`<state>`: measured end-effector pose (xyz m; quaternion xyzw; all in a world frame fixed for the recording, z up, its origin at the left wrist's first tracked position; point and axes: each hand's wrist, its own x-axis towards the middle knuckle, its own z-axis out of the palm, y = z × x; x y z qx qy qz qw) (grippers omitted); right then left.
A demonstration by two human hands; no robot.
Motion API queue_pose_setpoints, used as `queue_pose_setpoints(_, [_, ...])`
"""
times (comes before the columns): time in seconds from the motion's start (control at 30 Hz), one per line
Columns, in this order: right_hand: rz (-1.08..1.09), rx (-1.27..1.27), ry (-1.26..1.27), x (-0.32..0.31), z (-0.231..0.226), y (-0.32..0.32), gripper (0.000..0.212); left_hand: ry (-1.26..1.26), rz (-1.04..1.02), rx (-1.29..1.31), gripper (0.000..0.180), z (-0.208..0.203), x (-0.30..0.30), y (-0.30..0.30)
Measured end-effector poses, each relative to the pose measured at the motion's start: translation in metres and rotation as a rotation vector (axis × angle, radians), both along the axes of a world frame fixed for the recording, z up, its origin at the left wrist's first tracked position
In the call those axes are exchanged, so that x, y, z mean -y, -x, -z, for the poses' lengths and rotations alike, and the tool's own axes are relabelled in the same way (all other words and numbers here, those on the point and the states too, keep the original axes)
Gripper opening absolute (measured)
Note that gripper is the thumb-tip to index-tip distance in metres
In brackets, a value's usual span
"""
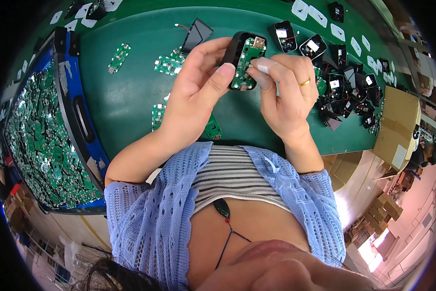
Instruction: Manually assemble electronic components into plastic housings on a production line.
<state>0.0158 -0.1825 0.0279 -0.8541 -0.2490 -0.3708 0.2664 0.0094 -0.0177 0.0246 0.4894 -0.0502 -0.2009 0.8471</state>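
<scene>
My left hand [194, 94] grips a black plastic casing [232, 50] from its left side, thumb along the near edge. Set in the casing is a green circuit board [243, 65], with a metal USB port at its far end and a smaller port at the near end. My right hand [291, 94] pinches at the board's right edge, its thumb and index fingertips pressed together. White wraps cover some of its fingertips, and a gold ring is on one finger. What lies between those fingertips is too small to make out.
Loose circuit boards [119, 58] lie on the green table [130, 97]. A blue-and-black bin [77, 97] full of boards stands at the left. Several black casings with red wires [344, 89] are heaped at the right, beside a cardboard box [396, 126]. White pads [318, 16] lie at the far side.
</scene>
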Motion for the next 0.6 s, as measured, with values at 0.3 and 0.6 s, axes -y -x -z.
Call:
queue_pose_setpoints(0.3, [-0.031, -0.010, 0.027, -0.001, -0.001, -0.001, 0.027, 0.009, -0.062, 0.087, 0.040, 0.006, 0.004, 0.003])
queue_pose_setpoints(0.6, [-0.122, -0.286, -0.467, -0.010, 0.004, -0.004, 0.036, -0.007, -0.131, 0.182, 0.035, -0.001, 0.008, -0.015])
